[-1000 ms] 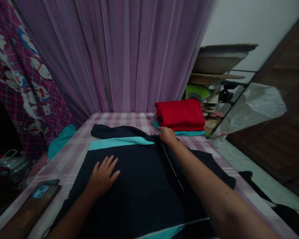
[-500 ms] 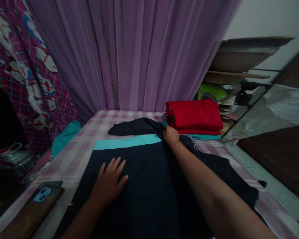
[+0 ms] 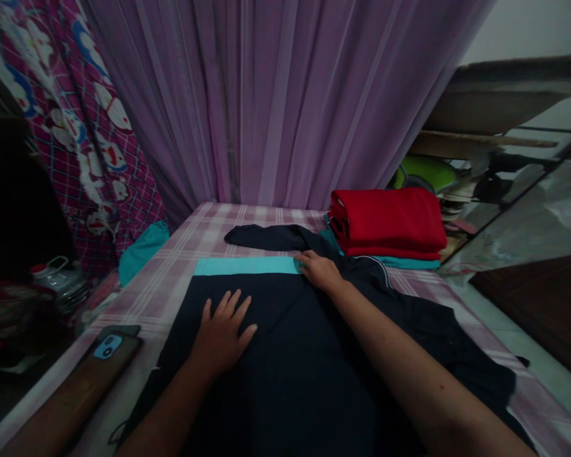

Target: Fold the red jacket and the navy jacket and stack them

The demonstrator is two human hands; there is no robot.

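Note:
A dark navy shirt (image 3: 285,343) with a turquoise band (image 3: 247,266) along its far edge lies spread in front of me. My left hand (image 3: 226,336) rests flat on its left part, fingers spread. At the right end of the band is my right hand (image 3: 321,271), its fingers reaching left over the cloth and touching it. Just beyond the band, a dark sleeve (image 3: 266,237) is laid out to the left. White-striped trim (image 3: 383,270) shows to the right of my right hand. My forearms cover some of the near cloth.
Folded red cloth (image 3: 390,222) sits on teal cloth (image 3: 409,262) at the back right of the checked table cover (image 3: 171,285). A phone (image 3: 107,355) lies at the left. Purple curtains (image 3: 285,108) hang behind. A clear container with a red cap (image 3: 59,282) stands beyond the left edge.
My right hand has let go of the bunched sleeve cloth and moved to the band's right end. The sleeve lies flatter. My left hand stays on the shirt; the view has shifted slightly.

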